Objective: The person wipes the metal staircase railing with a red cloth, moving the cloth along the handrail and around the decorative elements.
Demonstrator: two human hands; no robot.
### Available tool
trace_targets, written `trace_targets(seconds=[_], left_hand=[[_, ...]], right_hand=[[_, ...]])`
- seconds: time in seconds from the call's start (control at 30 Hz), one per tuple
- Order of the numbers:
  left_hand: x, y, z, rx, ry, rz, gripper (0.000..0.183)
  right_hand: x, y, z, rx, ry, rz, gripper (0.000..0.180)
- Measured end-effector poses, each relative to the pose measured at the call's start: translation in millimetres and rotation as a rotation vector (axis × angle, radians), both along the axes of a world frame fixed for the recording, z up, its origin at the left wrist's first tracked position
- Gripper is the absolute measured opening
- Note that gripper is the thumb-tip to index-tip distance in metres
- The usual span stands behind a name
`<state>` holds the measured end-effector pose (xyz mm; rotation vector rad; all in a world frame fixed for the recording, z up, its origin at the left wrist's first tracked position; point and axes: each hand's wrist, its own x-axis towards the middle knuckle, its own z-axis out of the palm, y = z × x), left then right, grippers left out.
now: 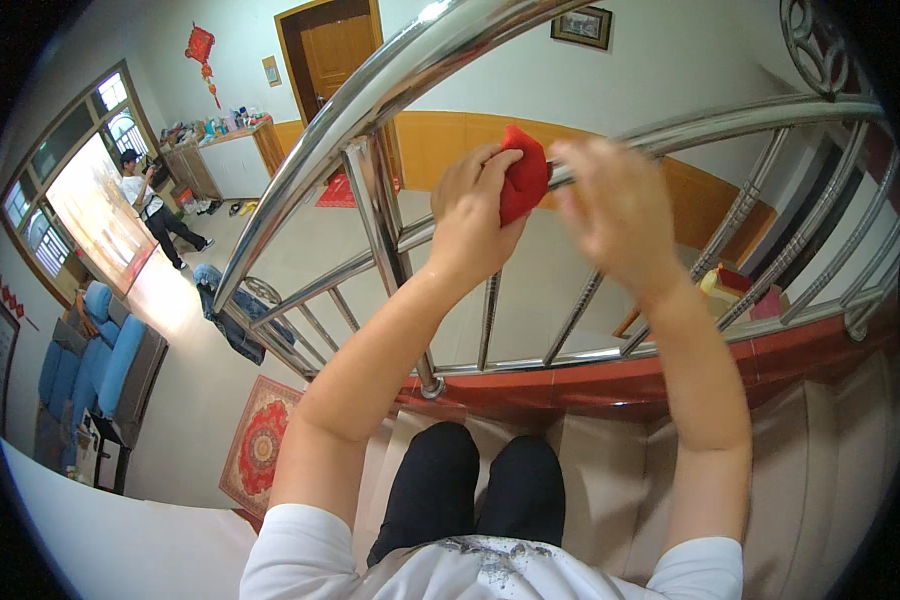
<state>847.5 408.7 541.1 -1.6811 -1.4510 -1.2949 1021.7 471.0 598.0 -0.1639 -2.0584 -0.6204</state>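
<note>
My left hand (469, 210) grips a folded red cloth (523, 176). The cloth wraps over a horizontal stainless-steel rail (418, 231) of a stair railing. To its right, my right hand (619, 214) is blurred at the same rail, thumb and fingers on either side of it. Whether it grips the rail cannot be told. Above the left hand slopes the thick polished handrail (345, 124), carried by a steel post (375, 210). Thin steel balusters (490, 322) run down from the rail below my hands to the bottom bar.
My legs stand on tiled stairs (600, 465) beside the railing's red base (510, 390). Jeans (229, 322) hang at the handrail's lower end. Beyond are a patterned rug (259, 442), a blue sofa (97, 360), a cluttered cabinet (236, 165) and a person (154, 206) by the doorway.
</note>
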Motion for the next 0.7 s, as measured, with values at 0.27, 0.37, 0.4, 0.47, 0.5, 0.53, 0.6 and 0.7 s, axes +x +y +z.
trace_targets(seconds=[0.27, 0.37, 0.4, 0.47, 0.5, 0.53, 0.6, 0.7], left_hand=[[-6.6, -21.4, 28.4, -0.397, -0.973, -1.020, 0.058], [-3.6, -23.2, 21.3, -0.303, -1.026, -1.088, 0.057], [-12.6, -19.5, 13.8, -0.215, -1.071, -1.103, 0.053], [-31.2, -17.6, 6.5, -0.081, -1.113, -0.809, 0.045], [-38.4, -13.8, 0.2, -0.017, -1.129, -0.672, 0.041], [-49.6, -10.0, -14.4, -0.036, -0.953, -0.498, 0.036], [-76.3, 0.4, -46.0, -0.075, -0.592, -0.155, 0.027], [-66.7, 14.1, -59.7, -0.180, -0.742, -0.147, 0.027]], right_hand=[[-31.2, -10.3, -24.2, -0.235, -0.040, 0.039, 0.071], [-39.9, -15.5, -21.3, -0.301, -0.050, -0.075, 0.063], [-43.8, -14.5, -20.6, -0.299, -0.050, -0.085, 0.059], [-42.2, -14.8, -13.0, -0.378, -0.050, -0.067, 0.043], [-37.0, -14.6, -7.1, -0.344, -0.032, -0.092, 0.041], [-34.7, -15.4, -2.2, -0.315, -0.013, -0.098, 0.038], [-30.7, -22.5, 11.8, -0.197, 0.033, -0.162, 0.025], [-37.1, -18.7, 9.8, -0.111, 0.043, -0.121, 0.019]])
